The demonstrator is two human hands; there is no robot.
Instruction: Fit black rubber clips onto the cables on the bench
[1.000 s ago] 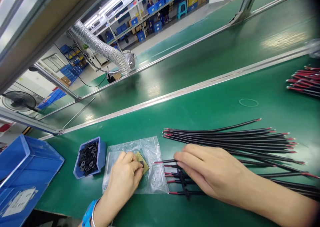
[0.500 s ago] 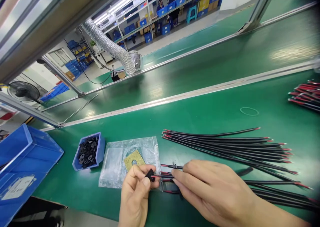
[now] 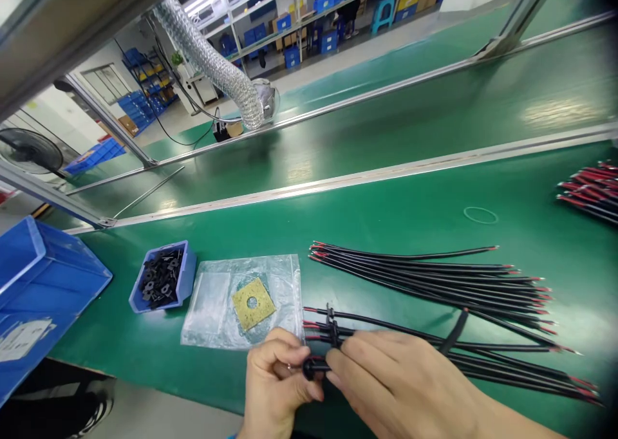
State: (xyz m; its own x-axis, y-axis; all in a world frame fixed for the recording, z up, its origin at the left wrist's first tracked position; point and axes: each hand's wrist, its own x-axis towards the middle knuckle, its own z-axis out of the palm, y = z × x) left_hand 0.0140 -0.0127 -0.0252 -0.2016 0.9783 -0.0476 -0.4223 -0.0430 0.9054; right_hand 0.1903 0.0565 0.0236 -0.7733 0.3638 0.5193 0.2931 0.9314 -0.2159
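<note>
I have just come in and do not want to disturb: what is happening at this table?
A person's left hand holds a black part at the end of a cable; the right hand grips that cable close behind. More cables lie on the table, a yellow plate rests on a bag, and a bin holds more black parts.

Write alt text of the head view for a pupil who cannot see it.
A person's bare left hand pinches a small black part beside the right hand, over a green tabletop. Black cables with red ends lie nearby; farther left, a yellowish square plate with a round hole lies on or in a clear plastic bag, beside a blue plastic bin of black parts.
</note>
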